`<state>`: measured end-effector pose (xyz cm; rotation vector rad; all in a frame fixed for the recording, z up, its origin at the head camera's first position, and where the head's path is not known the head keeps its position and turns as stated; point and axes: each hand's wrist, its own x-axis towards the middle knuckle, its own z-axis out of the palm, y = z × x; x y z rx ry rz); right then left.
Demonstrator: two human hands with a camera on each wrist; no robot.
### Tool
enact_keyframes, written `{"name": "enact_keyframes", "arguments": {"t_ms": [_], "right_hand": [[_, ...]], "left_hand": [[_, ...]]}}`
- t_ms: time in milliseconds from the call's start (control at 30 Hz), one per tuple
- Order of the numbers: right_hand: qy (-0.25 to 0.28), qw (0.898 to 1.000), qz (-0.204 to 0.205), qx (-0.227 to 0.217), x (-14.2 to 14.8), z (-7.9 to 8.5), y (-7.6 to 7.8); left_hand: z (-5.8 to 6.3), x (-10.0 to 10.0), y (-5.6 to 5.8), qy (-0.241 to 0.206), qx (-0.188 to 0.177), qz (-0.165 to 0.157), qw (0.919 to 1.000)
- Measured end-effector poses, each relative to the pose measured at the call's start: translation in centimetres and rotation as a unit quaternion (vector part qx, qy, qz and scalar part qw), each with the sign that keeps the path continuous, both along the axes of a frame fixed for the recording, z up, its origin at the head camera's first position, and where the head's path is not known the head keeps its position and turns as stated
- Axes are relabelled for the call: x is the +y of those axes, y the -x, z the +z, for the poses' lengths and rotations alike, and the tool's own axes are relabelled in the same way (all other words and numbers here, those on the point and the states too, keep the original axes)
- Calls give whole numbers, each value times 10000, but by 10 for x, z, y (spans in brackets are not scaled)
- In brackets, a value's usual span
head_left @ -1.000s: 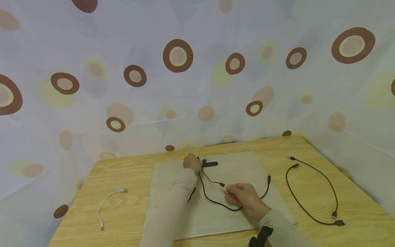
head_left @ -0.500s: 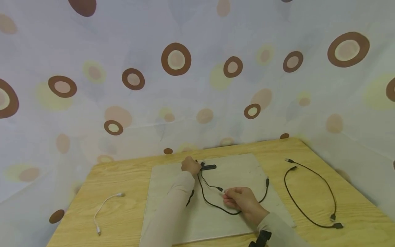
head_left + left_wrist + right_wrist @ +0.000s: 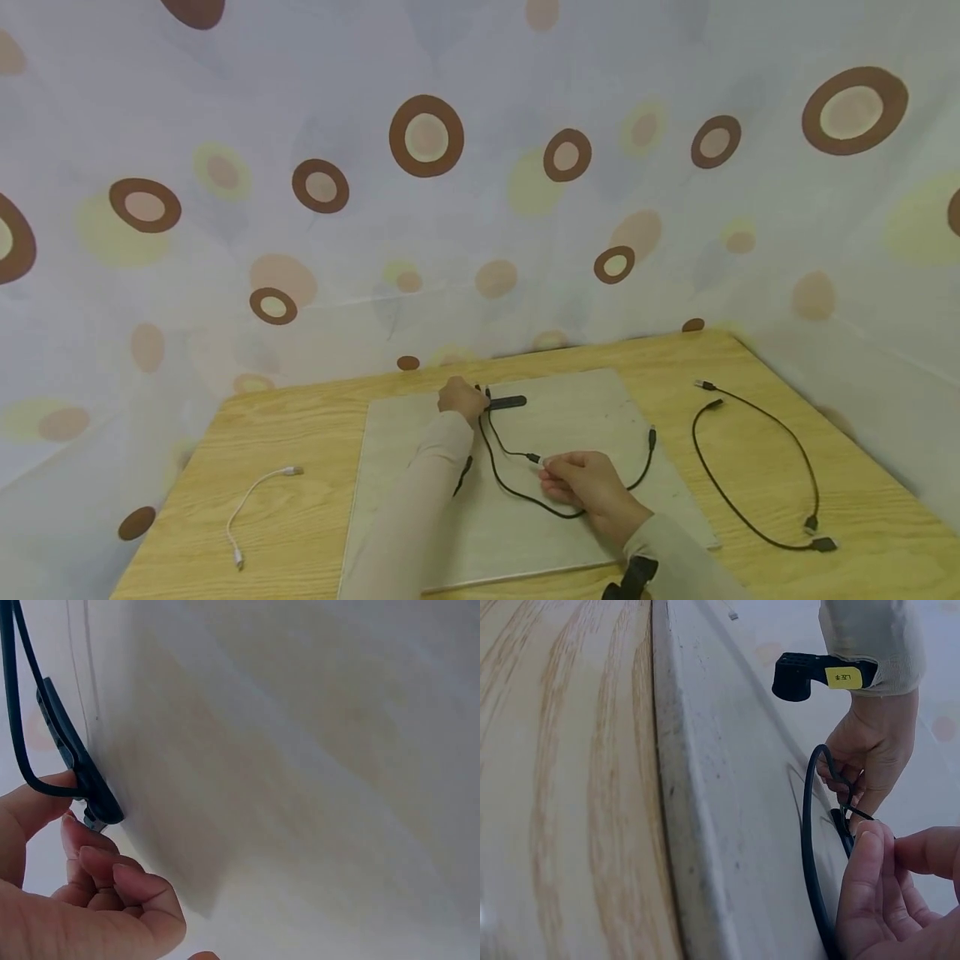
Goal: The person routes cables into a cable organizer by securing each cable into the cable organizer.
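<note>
On a pale board [image 3: 487, 533] lies a black bar-shaped cable holder [image 3: 510, 402], its left end beside my left hand [image 3: 461, 398]. Thumb and forefinger of that hand pinch a black cable [image 3: 56, 789] at the holder, and a small plug [image 3: 94, 822] pokes out by the fingertips. In the head view two cable ends stand behind the holder. My right hand [image 3: 588, 483] pinches the light tip of a thin black cable's plug [image 3: 533, 458], this cable running up to the holder. A thicker black cable [image 3: 517, 497] loops below and passes behind the right hand.
A short white cable [image 3: 251, 500] lies on the wooden table [image 3: 292, 417] to the left. More black cable [image 3: 772, 417] curves on the table at the right. The thicker cable's plug [image 3: 652, 437] rests near the board's right side. A patterned cloth [image 3: 480, 208] hangs behind.
The cable plug behind the holder has shifted slightly left and stands more upright beside my left hand. My right hand keeps its pinch, almost unmoved.
</note>
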<state>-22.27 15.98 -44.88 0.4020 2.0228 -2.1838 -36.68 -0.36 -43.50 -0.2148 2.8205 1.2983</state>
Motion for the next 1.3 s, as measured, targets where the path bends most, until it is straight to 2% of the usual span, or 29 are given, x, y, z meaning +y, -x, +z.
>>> {"name": "enact_keyframes", "arguments": {"t_ms": [167, 300, 433, 533, 800, 900, 1000, 1100, 1167, 1233, 1300], "right_hand": [[45, 10000, 74, 12, -1, 1, 1], [117, 9999, 71, 41, -1, 1, 1], [100, 9998, 137, 59, 0, 1, 2], [54, 9998, 162, 36, 0, 0, 2], [72, 9997, 189, -130, 4, 4, 1], [107, 9996, 254, -66, 10, 9, -2], [19, 9992, 386, 71, 20, 18, -5], [-405, 9976, 468, 302, 37, 24, -8], [-982, 9930, 482, 454, 52, 25, -10], [-1733, 9825, 465, 503, 67, 24, -12], [-2447, 9674, 469, 454, 82, 22, -15]], "left_hand": [[6, 2, -2, 70, -172, 5, 9998], [7, 10, -4, 578, -117, -163, 9981], [6, 13, -6, 892, 5, -139, 9959], [5, 11, -7, 710, 31, -186, 9973], [-7, -2, -2, 250, 316, -648, 9971], [-6, -6, -4, 108, 380, -861, 9955], [4, -10, -11, 10, 371, -1157, 9926], [14, -13, -19, 1, 395, -1514, 9877], [18, -15, -26, 56, 488, -1735, 9836], [20, -17, -33, 175, 520, -1913, 9800], [19, -19, -40, 354, 511, -2068, 9764]]}}
